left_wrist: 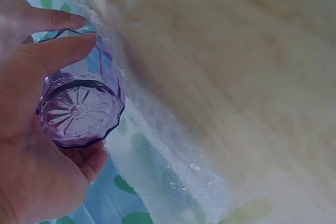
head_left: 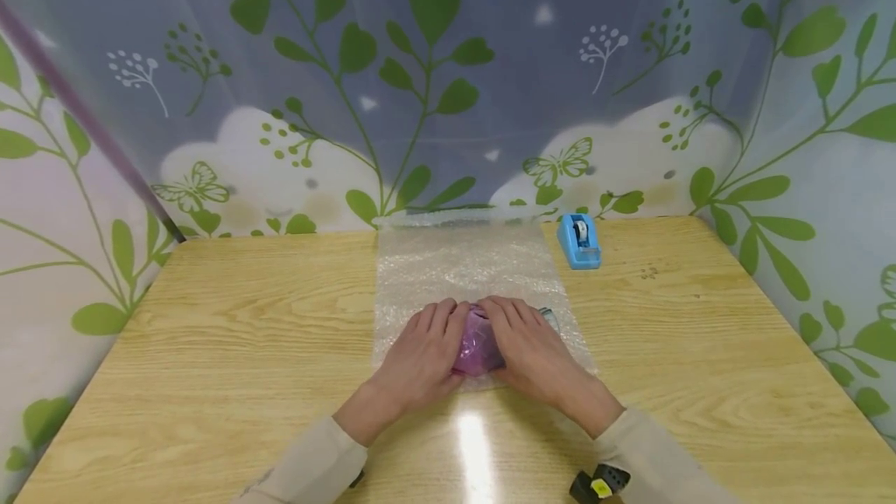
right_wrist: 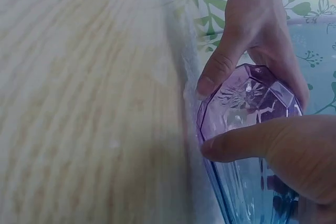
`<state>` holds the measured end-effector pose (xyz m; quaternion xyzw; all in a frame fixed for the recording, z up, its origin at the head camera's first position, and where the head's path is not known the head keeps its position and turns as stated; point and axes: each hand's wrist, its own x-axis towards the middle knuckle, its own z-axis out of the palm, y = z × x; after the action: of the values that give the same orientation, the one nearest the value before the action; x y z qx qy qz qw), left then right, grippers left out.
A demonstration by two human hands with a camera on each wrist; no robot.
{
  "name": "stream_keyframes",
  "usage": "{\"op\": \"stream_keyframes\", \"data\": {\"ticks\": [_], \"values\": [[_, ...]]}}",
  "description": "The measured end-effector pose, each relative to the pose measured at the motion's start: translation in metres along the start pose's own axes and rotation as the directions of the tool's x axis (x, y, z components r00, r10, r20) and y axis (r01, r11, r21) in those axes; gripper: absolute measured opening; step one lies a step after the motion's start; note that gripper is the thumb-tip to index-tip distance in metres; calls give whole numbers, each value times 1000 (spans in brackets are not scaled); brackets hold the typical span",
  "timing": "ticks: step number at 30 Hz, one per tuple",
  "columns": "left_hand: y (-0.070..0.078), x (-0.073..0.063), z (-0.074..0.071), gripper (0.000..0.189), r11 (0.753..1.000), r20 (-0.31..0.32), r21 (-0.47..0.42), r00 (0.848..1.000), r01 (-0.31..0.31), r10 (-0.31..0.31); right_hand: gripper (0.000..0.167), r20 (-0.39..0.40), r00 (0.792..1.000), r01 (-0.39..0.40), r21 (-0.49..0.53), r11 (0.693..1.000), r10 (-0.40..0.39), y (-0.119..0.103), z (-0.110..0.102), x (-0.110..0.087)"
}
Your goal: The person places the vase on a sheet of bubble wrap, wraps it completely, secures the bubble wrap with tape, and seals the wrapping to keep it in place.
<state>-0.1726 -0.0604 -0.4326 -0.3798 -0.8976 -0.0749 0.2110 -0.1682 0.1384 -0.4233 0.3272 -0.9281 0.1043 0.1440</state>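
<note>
A faceted drinking glass (head_left: 477, 347), purple at its base and blue toward its rim, lies on its side on a sheet of bubble wrap (head_left: 462, 267). Around the base end my left hand (head_left: 422, 350) curls its fingers and thumb. Farther along the glass, my right hand (head_left: 535, 348) grips it, covering much of the rim end. In the left wrist view, the ribbed base of the glass (left_wrist: 79, 113) faces the camera between the left thumb and fingers. Both thumbs lie along the near side of the glass (right_wrist: 247, 116) in the right wrist view.
A blue tape dispenser (head_left: 579, 243) stands to the right of the wrap's far end. The wood-grain table (head_left: 245, 317) extends on both sides. A leaf-patterned curtain (head_left: 434, 84) hangs along the back edge, where the wrap's far end meets it.
</note>
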Motion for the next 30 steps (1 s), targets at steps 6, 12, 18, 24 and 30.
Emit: {"op": "stream_keyframes", "data": {"ticks": [6,12,18,24,30], "values": [[2,-3,0,86,1000,20,-2,1000,22,-21,92,41,999,-24,80,997,21,0,-1,-1],[7,-5,-3,99,997,87,-17,994,72,-70,91,34,999,4,108,994,-8,1,-2,-1],[9,-7,-4,112,996,112,1,990,84,-84,93,27,999,26,83,996,-28,1,-1,-2],[12,-7,-3,108,996,77,-17,993,86,-84,99,70,997,16,76,997,-21,1,-5,-7],[16,-8,-3,102,997,52,30,996,71,-72,97,90,996,5,84,996,-13,1,-4,-10]]}}
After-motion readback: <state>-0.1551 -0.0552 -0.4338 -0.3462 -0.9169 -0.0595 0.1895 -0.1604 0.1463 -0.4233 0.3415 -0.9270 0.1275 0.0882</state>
